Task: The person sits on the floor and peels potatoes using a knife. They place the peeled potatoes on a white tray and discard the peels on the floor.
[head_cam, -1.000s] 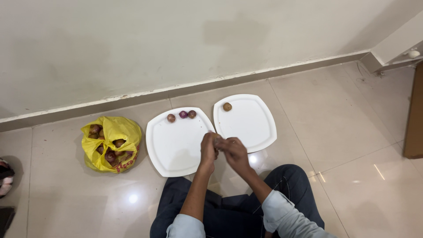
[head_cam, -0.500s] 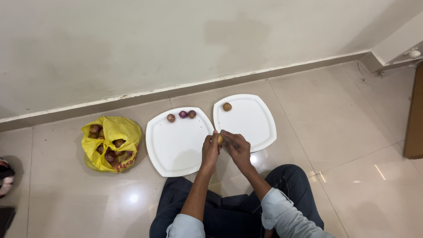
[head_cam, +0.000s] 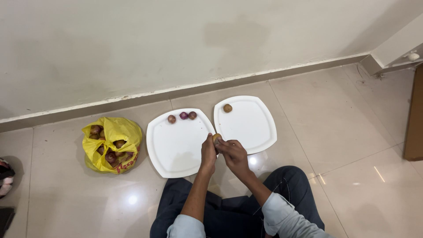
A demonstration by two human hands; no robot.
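**So, two plates, a bag and one small onion held over the floor**

Basically the biggest thing in view was the glossy beige tiled floor (head_cam: 343, 132), running up to a plain off-white wall (head_cam: 176, 39) with a pale skirting strip along the bottom. The person sat on it in dark trousers (head_cam: 238, 211) with light blue sleeves pushed up the forearms.

Next down in size were the two white square plates with rounded corners, lying flat and just beside each other. The left plate (head_cam: 176, 150) had three small onions in a row near its far edge: a brownish one (head_cam: 172, 119), a purple one (head_cam: 183, 115) and another reddish one (head_cam: 192, 115), the last two touching. The right plate (head_cam: 251, 132) had a single small tan onion (head_cam: 227, 108) near its far left corner.

Off to the left, well apart from the plates, sat a crumpled yellow plastic bag (head_cam: 115, 132), open on top and holding a heap of reddish-brown onions.

Then the hands. The left hand (head_cam: 208, 153) and the right hand (head_cam: 233, 152) met over the gap between the two plates, near their closest edges. Both were curled in, fingertips pinched around one small yellowish-brown onion (head_cam: 217, 137), which poked out above the left hand's fingers. The right hand's fingers pressed against its side. Couldn't tell how much skin was off it.
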